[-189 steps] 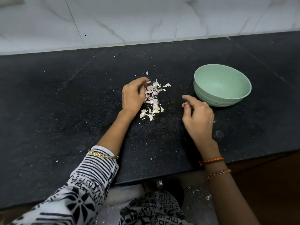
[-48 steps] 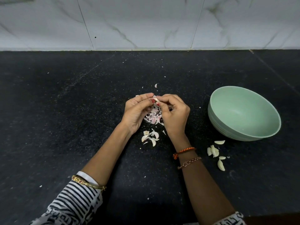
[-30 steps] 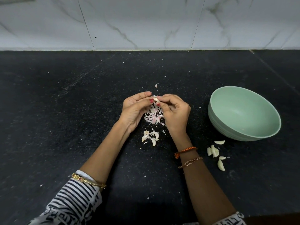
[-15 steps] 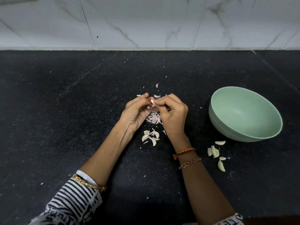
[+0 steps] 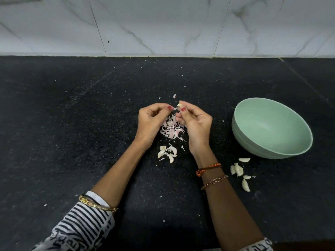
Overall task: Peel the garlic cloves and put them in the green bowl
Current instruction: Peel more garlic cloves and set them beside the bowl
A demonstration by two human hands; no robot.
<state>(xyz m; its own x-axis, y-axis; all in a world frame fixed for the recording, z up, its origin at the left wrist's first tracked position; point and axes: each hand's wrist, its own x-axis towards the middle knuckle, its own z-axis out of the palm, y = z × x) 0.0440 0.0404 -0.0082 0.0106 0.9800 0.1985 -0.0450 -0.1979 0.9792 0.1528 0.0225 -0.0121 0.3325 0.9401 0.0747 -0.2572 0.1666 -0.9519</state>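
Mid-peel: right hand (image 5: 194, 122) pinches a garlic clove (image 5: 179, 105), left hand (image 5: 152, 120) pinches its skin; next, probably drop it in the green bowl (image 5: 268, 105) at three o'clock.

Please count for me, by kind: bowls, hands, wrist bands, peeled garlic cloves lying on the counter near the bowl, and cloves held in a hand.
green bowl: 1
hands: 2 (left hand, right hand)
wrist bands: 3 (gold bangle, orange band, chain bracelet)
peeled cloves near the bowl: 5
held clove: 1
total: 12
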